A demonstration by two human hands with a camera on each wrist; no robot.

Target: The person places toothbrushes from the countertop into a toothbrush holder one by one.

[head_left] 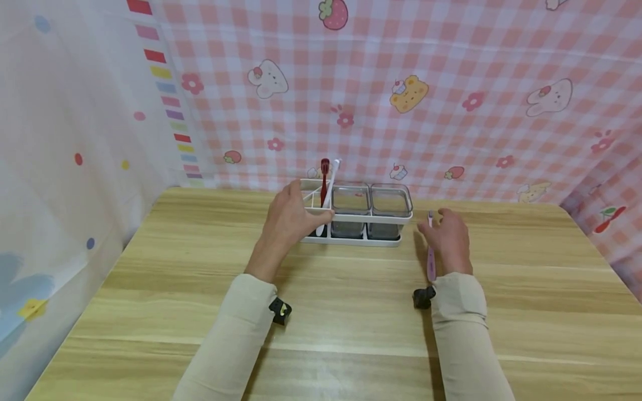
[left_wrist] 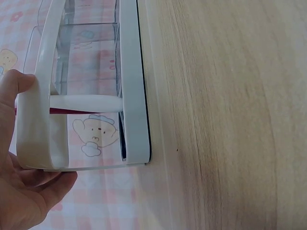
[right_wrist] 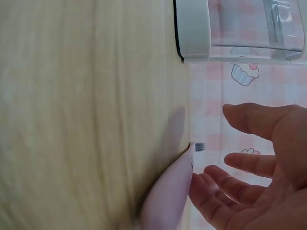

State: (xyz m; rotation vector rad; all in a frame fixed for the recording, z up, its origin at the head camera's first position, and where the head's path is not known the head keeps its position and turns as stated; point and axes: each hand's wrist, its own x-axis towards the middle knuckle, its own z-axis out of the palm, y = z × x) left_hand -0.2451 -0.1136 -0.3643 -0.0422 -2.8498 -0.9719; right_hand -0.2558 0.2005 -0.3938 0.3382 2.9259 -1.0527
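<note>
My left hand point(head_left: 288, 217) grips the left end of a white toothbrush holder point(head_left: 368, 243), its thumb on the front of the upper rim and its fingers around the side. In the holder's left section a red toothbrush point(head_left: 324, 177) and a white toothbrush point(head_left: 332, 181) stand leaning, heads up. Right of the holder, a purple toothbrush point(head_left: 431, 264) lies on the table. Just over it is my right hand point(head_left: 451, 236), thumb and fingers spread with nothing between them. The right wrist view shows the fingers beside the purple toothbrush point(right_wrist: 168, 199); whether they touch it I cannot tell.
Two clear square cups point(head_left: 351, 199) sit side by side in the holder's middle and right sections. The wooden table point(head_left: 346, 323) ends just behind the holder at a pink checked cloth point(head_left: 311, 122). A white dotted cloth point(head_left: 90, 139) hangs at the left.
</note>
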